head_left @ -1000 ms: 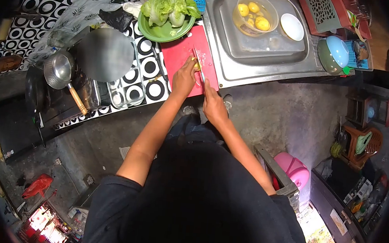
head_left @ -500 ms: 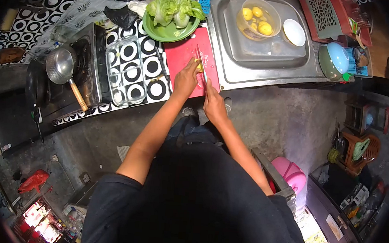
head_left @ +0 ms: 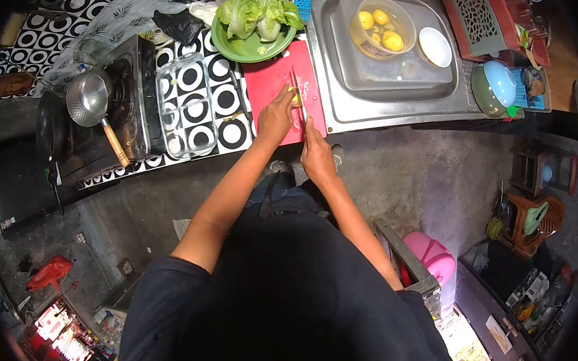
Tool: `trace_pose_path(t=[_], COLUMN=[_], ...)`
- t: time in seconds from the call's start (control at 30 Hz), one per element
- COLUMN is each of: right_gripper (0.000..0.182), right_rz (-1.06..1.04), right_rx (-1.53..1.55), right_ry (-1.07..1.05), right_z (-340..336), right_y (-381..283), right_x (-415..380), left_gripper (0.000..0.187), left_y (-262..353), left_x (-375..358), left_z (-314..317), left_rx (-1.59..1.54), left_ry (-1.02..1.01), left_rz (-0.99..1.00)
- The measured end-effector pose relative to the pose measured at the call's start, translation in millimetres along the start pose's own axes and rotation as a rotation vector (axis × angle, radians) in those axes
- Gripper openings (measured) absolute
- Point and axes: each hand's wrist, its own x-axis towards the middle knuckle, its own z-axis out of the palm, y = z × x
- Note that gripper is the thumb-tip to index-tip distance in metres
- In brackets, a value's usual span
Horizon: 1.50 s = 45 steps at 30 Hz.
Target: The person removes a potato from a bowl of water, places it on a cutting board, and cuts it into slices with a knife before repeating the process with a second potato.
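A yellow piece (head_left: 297, 98) is pinned to the red board (head_left: 269, 84) at upper centre of the frame by the left hand (head_left: 275, 117), its fingers curled down onto the food. A knife (head_left: 299, 106) is gripped in the right hand (head_left: 317, 155), fingers wrapped tight round the handle, the blade laid against the piece just right of the left hand. Above the board, a green plate (head_left: 245, 48) of lettuce (head_left: 258, 8) is seen on the patterned bench (head_left: 228, 131). To the right, a bowl (head_left: 381, 26) of yellow pieces in water is set in the sink (head_left: 390, 100) beside a white dish (head_left: 435, 47). At left, a glass dish (head_left: 186, 104) and a ladle (head_left: 91, 107) on the stove are shown.
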Motion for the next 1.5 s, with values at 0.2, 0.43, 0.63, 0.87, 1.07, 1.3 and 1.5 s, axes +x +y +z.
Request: trace_pose_path(t=[0.2,0.43,0.63,0.87,1.07,1.3,1.5], right_gripper=[0.061,0.061,0.063,0.063,0.062,0.059,0.06], right_rz=[0.001,0.021,0.055,0.08,0.077,0.1,0.103], right_rx=[0.016,-0.059,-0.024,-0.016,-0.011,-0.009,0.002], right_ry=[-0.005,-0.012,-0.029,-0.034,-0.047,-0.038,-0.048], right_z=[3,3,7,4,4,6,3], right_y=[-1,-3,-1,-5,-2,-5,-4], right_x=[27,-2,28,8,19,8,6], left_gripper=[0.03,0.029,0.028,0.029,0.028,0.029,0.025], left_y=[2,0,5,1,2,3,9], left_x=[-1,2,2,2,1,1,2], left_z=[-2,-5,-5,-3,-1,-5,-5], left_rx=[-0.004,0.032,0.001,-0.018,-0.008,0.004,-0.01], left_ry=[-0.008,-0.044,-0.034,-0.05,-0.044,-0.056,-0.035], left_rz=[0.005,0.024,0.003,-0.007,-0.022,-0.024,-0.025])
